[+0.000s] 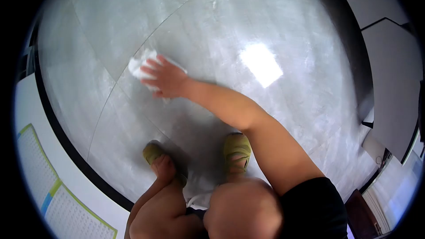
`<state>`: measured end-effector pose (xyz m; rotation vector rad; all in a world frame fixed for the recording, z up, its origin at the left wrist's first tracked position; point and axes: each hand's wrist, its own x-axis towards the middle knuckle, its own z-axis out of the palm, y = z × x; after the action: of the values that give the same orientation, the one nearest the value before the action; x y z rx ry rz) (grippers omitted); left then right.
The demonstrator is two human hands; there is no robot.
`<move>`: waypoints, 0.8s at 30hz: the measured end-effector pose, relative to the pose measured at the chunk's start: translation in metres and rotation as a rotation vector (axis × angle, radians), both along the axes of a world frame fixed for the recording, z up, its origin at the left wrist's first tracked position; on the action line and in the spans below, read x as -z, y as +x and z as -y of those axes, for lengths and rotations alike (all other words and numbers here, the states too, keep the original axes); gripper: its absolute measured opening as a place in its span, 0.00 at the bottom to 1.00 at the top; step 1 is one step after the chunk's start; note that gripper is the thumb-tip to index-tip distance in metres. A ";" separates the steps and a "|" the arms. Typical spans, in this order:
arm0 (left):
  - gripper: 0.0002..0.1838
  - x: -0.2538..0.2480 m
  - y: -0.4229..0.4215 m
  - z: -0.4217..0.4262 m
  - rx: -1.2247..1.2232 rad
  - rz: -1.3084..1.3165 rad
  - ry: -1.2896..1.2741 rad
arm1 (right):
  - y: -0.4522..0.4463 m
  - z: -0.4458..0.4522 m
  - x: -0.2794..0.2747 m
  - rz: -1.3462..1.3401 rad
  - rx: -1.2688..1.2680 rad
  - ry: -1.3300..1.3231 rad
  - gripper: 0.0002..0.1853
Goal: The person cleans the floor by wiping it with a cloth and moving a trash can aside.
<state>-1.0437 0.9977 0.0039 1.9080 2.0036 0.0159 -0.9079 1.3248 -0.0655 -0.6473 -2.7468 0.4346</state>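
On the grey tiled floor point(199, 31), my right hand point(168, 78) holds a crumpled white cloth point(141, 64) down under its palm. The fingers are spread across the cloth and point left, slightly blurred. Part of the cloth shows beyond the fingertips and along the top of the hand. What looks like my left hand point(164, 168) is low by my left ankle, beside a yellow-green shoe point(153, 151). Its fingers cannot be made out.
My other yellow-green shoe point(237, 148) stands on the floor near my right forearm. White wall with dark skirting point(57, 124) runs along the left, carrying calendar-like sheets point(73, 212). Grey furniture panels point(389, 75) stand at right. A bright reflection lies on the floor.
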 end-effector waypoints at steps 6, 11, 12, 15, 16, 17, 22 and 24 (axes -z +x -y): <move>0.06 -0.001 0.000 -0.002 -0.001 -0.015 0.051 | 0.026 0.002 -0.001 0.084 -0.130 0.094 0.30; 0.05 -0.005 -0.006 0.002 -0.035 0.025 0.033 | 0.082 -0.090 0.010 0.224 0.525 0.228 0.30; 0.05 -0.006 -0.007 0.003 -0.036 0.050 0.046 | 0.091 -0.102 0.017 0.197 0.626 0.198 0.30; 0.04 -0.007 -0.011 0.003 -0.037 0.071 0.060 | 0.083 -0.112 0.018 0.195 0.815 0.098 0.31; 0.04 -0.005 -0.012 0.005 -0.037 0.072 0.056 | 0.074 -0.109 0.019 0.213 0.858 0.061 0.31; 0.04 -0.004 -0.013 0.006 -0.036 0.092 0.075 | 0.061 -0.106 0.020 0.236 0.865 0.059 0.31; 0.04 -0.004 -0.020 0.009 -0.031 0.171 0.110 | -0.041 -0.049 0.012 0.309 0.627 0.117 0.30; 0.04 -0.003 -0.021 0.011 -0.036 0.194 0.088 | -0.083 -0.004 -0.001 0.330 0.367 0.067 0.31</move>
<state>-1.0649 0.9864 0.0072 1.8443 1.9350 0.2916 -0.9912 1.3290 -0.0648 -1.2743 -2.8287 0.1617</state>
